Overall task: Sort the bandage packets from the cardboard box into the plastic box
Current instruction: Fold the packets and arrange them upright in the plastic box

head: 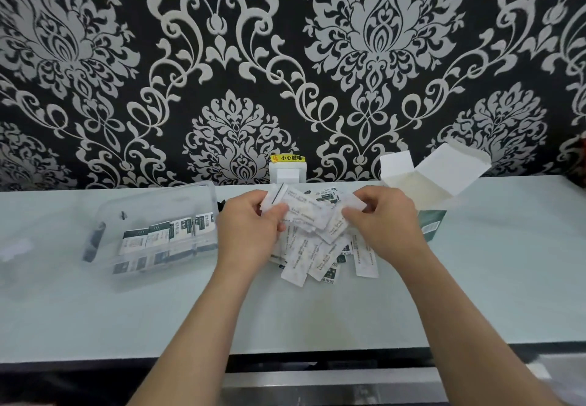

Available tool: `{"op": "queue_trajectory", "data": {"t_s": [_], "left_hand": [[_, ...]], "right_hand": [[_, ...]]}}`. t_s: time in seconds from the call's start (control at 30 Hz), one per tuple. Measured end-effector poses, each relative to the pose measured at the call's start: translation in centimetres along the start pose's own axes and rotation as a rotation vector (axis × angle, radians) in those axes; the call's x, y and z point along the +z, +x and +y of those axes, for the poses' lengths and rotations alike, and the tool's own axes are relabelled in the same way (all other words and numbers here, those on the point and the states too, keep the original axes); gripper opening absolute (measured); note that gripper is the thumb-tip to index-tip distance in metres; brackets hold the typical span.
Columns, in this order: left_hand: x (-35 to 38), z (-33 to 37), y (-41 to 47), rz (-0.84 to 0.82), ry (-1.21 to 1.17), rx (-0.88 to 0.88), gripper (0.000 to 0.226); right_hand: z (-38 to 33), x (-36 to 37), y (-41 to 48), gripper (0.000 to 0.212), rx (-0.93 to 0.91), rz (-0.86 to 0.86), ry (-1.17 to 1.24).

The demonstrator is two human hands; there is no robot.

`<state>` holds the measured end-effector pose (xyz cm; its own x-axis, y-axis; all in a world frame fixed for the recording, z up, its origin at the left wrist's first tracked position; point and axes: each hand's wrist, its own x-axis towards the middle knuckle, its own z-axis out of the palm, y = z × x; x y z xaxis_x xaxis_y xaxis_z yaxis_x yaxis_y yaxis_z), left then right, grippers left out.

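Your left hand [250,225] and right hand [387,218] are both curling their fingers around a fanned bunch of bandage packets [304,212], pinching it from either end just above the table. The packets are flat, thin paper rectangles, white with small dark print. More of them are lying in a loose, overlapping pile [317,259] under and just near of your hands.

To the left, the clear plastic box [158,194] is sitting with rounded corners and glossy walls, and a row of packets [165,234] is standing on edge inside it. To the right, the cardboard box [432,225] is standing open, its pale flaps spread, its side dark green.

Everything is resting on a smooth, pale, slightly shiny table [126,317]. Behind it, black wallpaper [222,56] with a raised grey damask pattern is filling the far side, and a white socket [288,172] with a yellow label is sitting at the table's far edge.
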<state>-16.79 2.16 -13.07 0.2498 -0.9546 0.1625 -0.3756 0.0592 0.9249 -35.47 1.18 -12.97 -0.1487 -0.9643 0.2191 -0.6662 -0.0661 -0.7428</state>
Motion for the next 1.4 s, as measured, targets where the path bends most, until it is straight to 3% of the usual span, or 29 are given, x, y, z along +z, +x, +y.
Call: {"op": "queue_trajectory", "data": {"t_s": [0.13, 0.27, 0.33, 0.4, 0.53, 0.73, 0.83, 0.97, 1.1, 1.27, 1.4], "left_hand": [[0.0, -0.1, -0.2, -0.124, -0.015, -0.011, 0.022], [0.5, 0.7, -0.8, -0.323, -0.188, -0.061, 0.018], [0.6, 0.8, -1.0, -0.316, -0.237, -0.069, 0.018], [0.6, 0.7, -1.0, -0.287, -0.273, -0.077, 0.019], [0.2, 0.5, -0.6, -0.276, -0.362, -0.121, 0.016], [-0.4, 0.8, -0.4, -0.217, -0.468, -0.115, 0.018], [-0.3, 0.6, -0.4, -0.219, -0.341, -0.039, 0.023], [-0.1, 0.6, -0.8, -0.292, -0.167, 0.024, 0.033], [-0.4, 0.9, -0.9, -0.304, -0.244, -0.007, 0.027], [-0.3, 0.7, -1.1, -0.413, -0.155, 0.039, 0.009], [-0.6, 0.5, -0.8, -0.275, -0.198, -0.002, 0.007]], "right_hand": [[-1.7, 0.1, -0.8, 0.019, -0.027, -0.060, 0.354], [-2.6, 1.7, -1.3, 0.035, -0.040, -0.155, 0.398], [-2.8, 2.1, -1.4, 0.027, -0.007, -0.203, 0.465], [-3.2, 2.0, -1.8, 0.019, 0.044, -0.363, 0.593], [-3.3, 1.7, -2.2, 0.023, 0.052, -0.549, 0.623], [-3.0, 1.1, -1.7, 0.021, 0.077, -0.516, 0.738], [-3.1, 1.4, -1.7, 0.024, 0.124, -0.496, 0.752], [-3.1, 1.7, -2.0, 0.021, 0.110, -0.595, 0.740], [-3.0, 1.4, -1.7, 0.019, 0.098, -0.612, 0.728], [-3.1, 0.9, -1.8, 0.024, 0.180, -0.738, 0.698], [-3.1, 0.3, -1.6, 0.013, 0.323, -0.594, 0.808]]}}
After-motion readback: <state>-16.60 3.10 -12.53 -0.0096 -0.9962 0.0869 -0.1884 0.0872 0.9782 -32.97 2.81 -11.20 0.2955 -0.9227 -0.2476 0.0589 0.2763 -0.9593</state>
